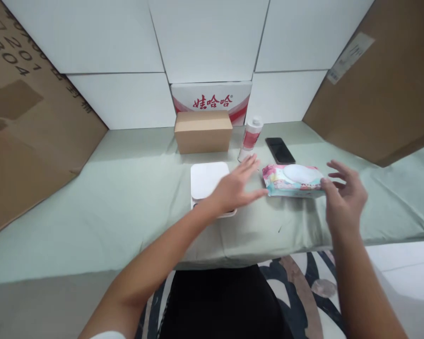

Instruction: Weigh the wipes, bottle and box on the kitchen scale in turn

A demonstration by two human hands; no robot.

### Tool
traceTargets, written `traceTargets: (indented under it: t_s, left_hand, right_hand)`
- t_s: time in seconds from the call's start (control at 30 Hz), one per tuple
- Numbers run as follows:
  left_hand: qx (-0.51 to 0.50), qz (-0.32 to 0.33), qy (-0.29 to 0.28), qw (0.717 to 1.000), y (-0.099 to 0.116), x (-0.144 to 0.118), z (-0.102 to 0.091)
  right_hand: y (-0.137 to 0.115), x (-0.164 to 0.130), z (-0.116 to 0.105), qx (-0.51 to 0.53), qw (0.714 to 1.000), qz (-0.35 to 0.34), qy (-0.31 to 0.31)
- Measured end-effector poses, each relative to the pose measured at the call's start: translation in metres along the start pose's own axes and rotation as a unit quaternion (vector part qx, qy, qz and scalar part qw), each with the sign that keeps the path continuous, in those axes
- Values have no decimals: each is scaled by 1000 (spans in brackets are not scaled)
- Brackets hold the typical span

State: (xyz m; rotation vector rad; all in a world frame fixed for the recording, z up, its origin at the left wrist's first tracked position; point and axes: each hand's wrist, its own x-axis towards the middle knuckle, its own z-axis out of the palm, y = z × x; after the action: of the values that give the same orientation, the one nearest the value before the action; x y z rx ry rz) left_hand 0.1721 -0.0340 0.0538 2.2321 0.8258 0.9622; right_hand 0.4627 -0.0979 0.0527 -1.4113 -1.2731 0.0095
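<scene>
A pink and teal pack of wet wipes (292,180) with a white lid lies on the pale green cloth between my two hands. My left hand (237,188) hovers over the right side of a white kitchen scale (207,181), fingers spread, fingertips at the pack's left end. My right hand (343,200) is at the pack's right end with the thumb touching it and the other fingers apart. Neither hand is closed around the pack.
Behind the scale stand a brown cardboard box (203,131) and a small white bottle with a red label (250,137). A black phone (280,150) lies flat behind the wipes. Large cardboard sheets (28,141) lean at both sides; white boxes form the back wall.
</scene>
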Motion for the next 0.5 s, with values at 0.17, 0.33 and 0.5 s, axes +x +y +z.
traceTargets:
  t_s: [0.17,0.33,0.5]
  left_hand:
    - [15,-155,-147,977,31,53,69]
    - [-15,-144,-133,980,11,76,78]
    - [-21,-95,-95,991,8,60,53]
  right_hand:
    - [82,30,-38,17,972,176,-155]
    - [89,33,-21,2,960,131,-247]
    - [54,20,4,28,983,58,-174]
